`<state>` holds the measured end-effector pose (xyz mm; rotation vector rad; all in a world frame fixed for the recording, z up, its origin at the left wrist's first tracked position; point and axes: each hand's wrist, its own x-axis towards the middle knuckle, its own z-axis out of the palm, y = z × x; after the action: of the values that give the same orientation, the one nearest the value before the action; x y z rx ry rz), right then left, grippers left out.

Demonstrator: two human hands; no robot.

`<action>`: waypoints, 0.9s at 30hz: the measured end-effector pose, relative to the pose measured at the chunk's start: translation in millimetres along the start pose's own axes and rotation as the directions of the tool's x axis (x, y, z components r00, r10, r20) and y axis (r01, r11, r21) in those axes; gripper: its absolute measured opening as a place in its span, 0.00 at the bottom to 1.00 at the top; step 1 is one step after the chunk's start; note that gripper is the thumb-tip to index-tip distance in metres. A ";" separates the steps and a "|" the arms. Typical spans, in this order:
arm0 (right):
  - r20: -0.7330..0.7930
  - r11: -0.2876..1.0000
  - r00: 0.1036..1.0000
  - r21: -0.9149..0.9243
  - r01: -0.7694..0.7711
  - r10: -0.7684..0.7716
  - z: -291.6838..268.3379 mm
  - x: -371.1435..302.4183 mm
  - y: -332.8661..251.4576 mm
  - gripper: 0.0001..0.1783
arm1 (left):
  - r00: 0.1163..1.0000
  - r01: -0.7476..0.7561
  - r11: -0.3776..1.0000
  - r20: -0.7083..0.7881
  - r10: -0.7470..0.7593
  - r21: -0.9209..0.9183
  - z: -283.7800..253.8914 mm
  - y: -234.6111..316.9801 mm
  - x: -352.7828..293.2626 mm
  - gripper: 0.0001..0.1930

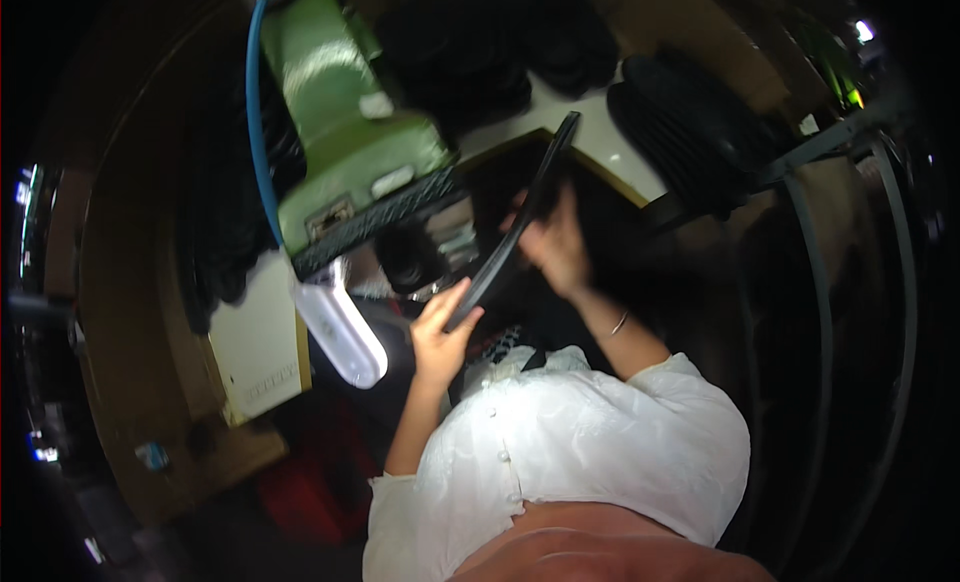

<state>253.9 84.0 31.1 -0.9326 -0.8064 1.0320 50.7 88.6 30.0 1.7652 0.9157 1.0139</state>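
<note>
A long, thin black sole-shaped piece is seen nearly edge-on, slanting up to the right in front of my body. My left hand is closed on its lower end, with the thumb along the near side. My right hand is beside its upper half, smeared by motion. Some of its fingers show past the piece's left side, but whether they grip is unclear. Just left of the piece stands a green machine head with a dark lower edge. A white lamp glows beneath it.
Stacks of black sole-shaped pieces lie on the white tabletop at the right, with more dark piles at the back. A blue cable runs down the machine. Metal rails stand right; a red object sits low left.
</note>
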 end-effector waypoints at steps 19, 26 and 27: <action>0.232 0.477 0.774 -0.674 0.564 -0.589 25.6 118.4 -15.5 0.21 | 0.966 0.085 0.958 -0.258 -0.011 0.276 -41.1 -115.8 -18.2 0.19; 0.225 0.721 0.969 -0.655 0.227 -0.100 -5.1 17.1 99.6 0.24 | 0.637 0.232 0.751 -0.679 0.363 0.619 -185.8 -93.0 100.2 0.25; 0.238 0.696 0.964 -0.672 0.252 -0.120 -2.4 6.3 99.0 0.21 | 0.647 0.315 0.671 -0.669 0.367 0.672 -199.6 -90.0 113.4 0.26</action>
<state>224.3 111.5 -59.5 -1.3744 -1.4754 0.6161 -99.6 284.0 31.9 1.9696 2.1312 1.6284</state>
